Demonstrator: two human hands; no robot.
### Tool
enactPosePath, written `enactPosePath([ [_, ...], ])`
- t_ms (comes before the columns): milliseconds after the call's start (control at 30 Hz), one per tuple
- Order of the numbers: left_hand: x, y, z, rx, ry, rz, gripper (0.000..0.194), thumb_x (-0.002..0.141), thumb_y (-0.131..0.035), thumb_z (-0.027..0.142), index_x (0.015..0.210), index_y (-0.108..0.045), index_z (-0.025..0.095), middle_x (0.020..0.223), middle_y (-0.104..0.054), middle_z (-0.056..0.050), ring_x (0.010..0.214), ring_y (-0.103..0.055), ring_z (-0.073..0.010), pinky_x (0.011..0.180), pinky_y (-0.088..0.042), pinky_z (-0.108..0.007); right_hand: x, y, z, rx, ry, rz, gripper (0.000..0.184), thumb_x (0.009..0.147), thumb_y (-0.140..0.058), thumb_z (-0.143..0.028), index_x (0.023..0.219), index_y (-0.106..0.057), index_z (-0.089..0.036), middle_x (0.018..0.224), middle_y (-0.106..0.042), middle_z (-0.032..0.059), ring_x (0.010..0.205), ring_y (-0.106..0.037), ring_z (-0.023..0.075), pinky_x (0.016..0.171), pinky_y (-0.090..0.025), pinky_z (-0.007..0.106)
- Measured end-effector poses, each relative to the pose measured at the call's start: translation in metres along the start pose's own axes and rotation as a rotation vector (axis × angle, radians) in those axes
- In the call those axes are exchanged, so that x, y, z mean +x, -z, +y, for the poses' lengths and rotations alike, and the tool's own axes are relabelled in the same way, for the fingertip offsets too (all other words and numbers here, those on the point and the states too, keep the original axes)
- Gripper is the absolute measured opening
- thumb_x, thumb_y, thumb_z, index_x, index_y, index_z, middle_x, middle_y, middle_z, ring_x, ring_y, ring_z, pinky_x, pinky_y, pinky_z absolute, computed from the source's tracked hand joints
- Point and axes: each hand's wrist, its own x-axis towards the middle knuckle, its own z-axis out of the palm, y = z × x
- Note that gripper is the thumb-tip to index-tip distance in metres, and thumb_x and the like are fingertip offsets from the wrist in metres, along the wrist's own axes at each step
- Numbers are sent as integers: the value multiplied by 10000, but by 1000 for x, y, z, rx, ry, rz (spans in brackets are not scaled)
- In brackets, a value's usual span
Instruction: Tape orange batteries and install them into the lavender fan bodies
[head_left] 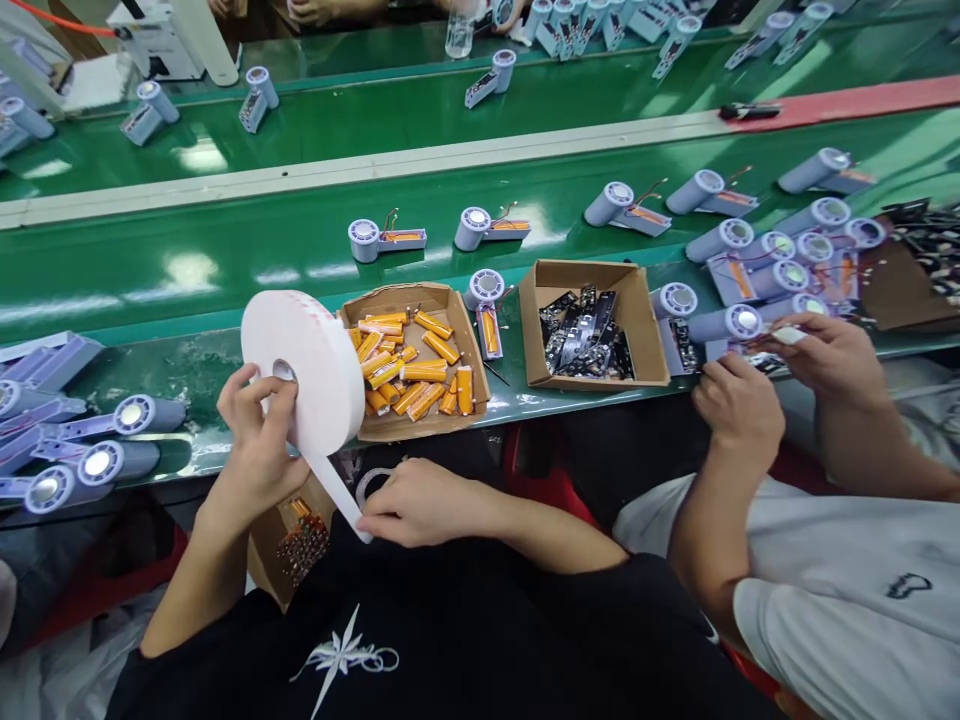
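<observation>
My left hand [259, 440] is closed round a large white roll of tape [304, 365], held upright above my lap. A strip of the tape [337, 495] runs down from the roll to my right hand [420, 503], which pinches its free end. Just beyond the roll, a cardboard box [457, 310] of orange batteries [409, 365] sits on the green bench edge [525, 405].
A second box [645, 330] holds black circuit boards. Lavender handheld fan bodies [127, 415] lie at left, along the green conveyor [225, 260], and piled at right [780, 260]. A co-worker's hands [780, 385] work on one at right. A small box [300, 540] rests on my lap.
</observation>
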Motion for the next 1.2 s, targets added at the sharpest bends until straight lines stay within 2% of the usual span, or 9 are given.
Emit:
enactPosePath([
  [100,-4,-2,-3,-54,55,18,994,853,-821,293,1712,-322,331,1446,-495,-182,1565,-392,-500,1310,-373,-716,-4,20,7,-158,-50,-67,274,1082,-709,-439,956,-884,-269,847,-854,4,727,-742,170,611,-369,283],
  [200,-7,-6,-3,-48,50,15,980,863,-797,247,1717,-323,329,1422,-503,-182,1551,-409,-500,1291,-391,-719,-5,62,20,-373,-274,136,319,1071,-741,-497,1165,-857,-216,1058,-869,89,969,-787,241,750,-479,300],
  [267,-5,-9,0,-18,6,9,953,874,-764,197,1712,-330,327,1387,-516,-178,1528,-419,-491,1266,-411,-715,1,85,31,-569,-411,255,345,1077,-740,-395,1316,-799,-152,1237,-839,172,1179,-753,319,903,-530,361],
  [367,-1,-12,4,1,-52,2,935,871,-729,126,1704,-348,315,1346,-540,-172,1503,-418,-470,1243,-431,-691,11,101,49,-657,-419,188,415,1055,-715,-204,1462,-720,-129,1284,-820,200,1284,-711,361,1041,-544,444],
  [467,0,-11,6,21,-74,4,942,848,-719,81,1694,-369,306,1330,-558,-172,1468,-425,-449,1218,-454,-666,7,110,59,-427,-328,298,525,1037,-705,-170,1559,-651,-197,1282,-818,140,1189,-749,305,1058,-585,451],
  [600,-4,-9,8,54,-78,11,938,808,-711,39,1656,-419,312,1314,-568,-169,1420,-443,-427,1179,-489,-646,-16,118,60,92,-152,864,457,1005,-796,-491,1409,-695,-303,1344,-780,69,1141,-777,258,1037,-658,453],
  [700,-5,-10,10,59,-85,-5,937,795,-707,17,1645,-453,316,1306,-583,-171,1407,-447,-422,1168,-491,-633,-22,111,52,389,-90,1075,567,850,-882,-734,1184,-703,-312,1223,-808,51,1198,-802,286,1029,-698,466],
  [1000,-2,-14,17,103,-108,-59,935,857,-697,23,1711,-475,333,1373,-618,-158,1412,-461,-397,1157,-484,-537,-7,53,20,533,-138,1052,575,934,-831,-654,1366,-802,-276,1420,-812,64,1315,-791,308,1234,-618,511],
  [1200,10,-1,17,205,-178,-27,900,912,-696,38,1708,-498,408,1262,-712,-105,1295,-466,-371,1275,-391,-629,-20,68,19,356,-194,862,474,951,-828,-548,1331,-831,-265,1330,-845,60,1239,-809,318,1145,-658,470],
])
